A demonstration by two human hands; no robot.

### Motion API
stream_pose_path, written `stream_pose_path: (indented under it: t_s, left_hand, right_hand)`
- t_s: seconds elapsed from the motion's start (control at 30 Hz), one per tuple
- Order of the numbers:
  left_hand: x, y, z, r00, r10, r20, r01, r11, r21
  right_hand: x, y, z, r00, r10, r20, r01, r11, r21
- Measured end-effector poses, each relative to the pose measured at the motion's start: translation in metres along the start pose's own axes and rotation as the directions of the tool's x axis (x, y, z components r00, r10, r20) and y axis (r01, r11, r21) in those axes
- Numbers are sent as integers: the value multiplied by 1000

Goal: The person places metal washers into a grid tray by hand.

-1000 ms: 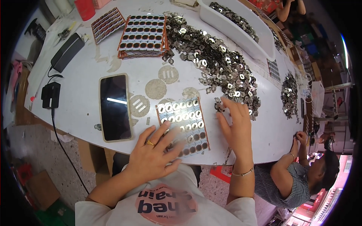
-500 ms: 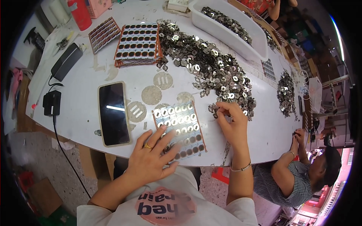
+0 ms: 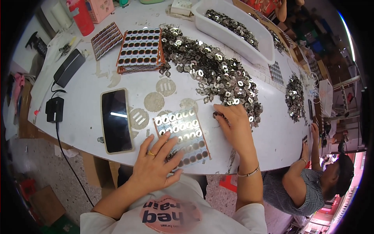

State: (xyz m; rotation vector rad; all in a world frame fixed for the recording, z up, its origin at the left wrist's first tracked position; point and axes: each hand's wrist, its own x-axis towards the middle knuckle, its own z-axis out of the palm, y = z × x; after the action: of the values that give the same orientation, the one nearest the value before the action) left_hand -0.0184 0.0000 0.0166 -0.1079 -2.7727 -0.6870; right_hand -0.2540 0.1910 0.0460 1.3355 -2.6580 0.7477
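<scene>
A rectangular panel with an orange-brown edge (image 3: 187, 136) lies on the table in front of me. Shiny metal pieces sit in its far rows, while round dark spots show in the near rows. My left hand (image 3: 157, 160) rests with fingers spread over the panel's left side, hiding part of it. My right hand (image 3: 235, 126) is right of the panel, thumb and forefinger pinched around small dark metal pieces (image 3: 216, 114), partly hidden by the fingers. Beyond it spreads a large heap of small ring-like metal pieces (image 3: 222, 72).
A phone (image 3: 116, 121) lies left of the panel. Behind are stacked panels (image 3: 140, 48), another panel (image 3: 106, 40), and a white bin (image 3: 235, 37) of metal pieces. A black adapter (image 3: 54, 109) with its cable is far left. A co-worker (image 3: 298, 187) sits at right near a smaller heap (image 3: 295, 97).
My right hand has moved slightly left, from the heap's edge toward the panel, still pinched. My left hand stays spread on the panel. The co-worker's hands have moved apart.
</scene>
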Motion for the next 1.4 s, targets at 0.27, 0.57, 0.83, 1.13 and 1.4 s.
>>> stream_pose_path:
  t_s: [0.27,0.57,0.83,1.13,1.4]
  left_hand:
    - [17,0,5,1000,30,-3,-30,1000,3]
    - [14,0,-9,999,51,1,-51,998,-38]
    - [11,3,-1,996,32,-79,-32,999,-2]
    - [11,-4,17,978,90,-190,-108,990,-89]
    - [3,1,6,991,74,-114,-74,997,5]
  right_hand:
    - [6,6,-2,996,-85,-3,84,994,-67]
    - [-11,-2,-1,985,-173,16,173,971,-163]
    - [-14,-26,-12,984,-138,-112,139,990,-6]
    - [-54,-68,18,985,-170,-33,169,905,391]
    - [-60,-48,3,907,270,322,-420,615,668]
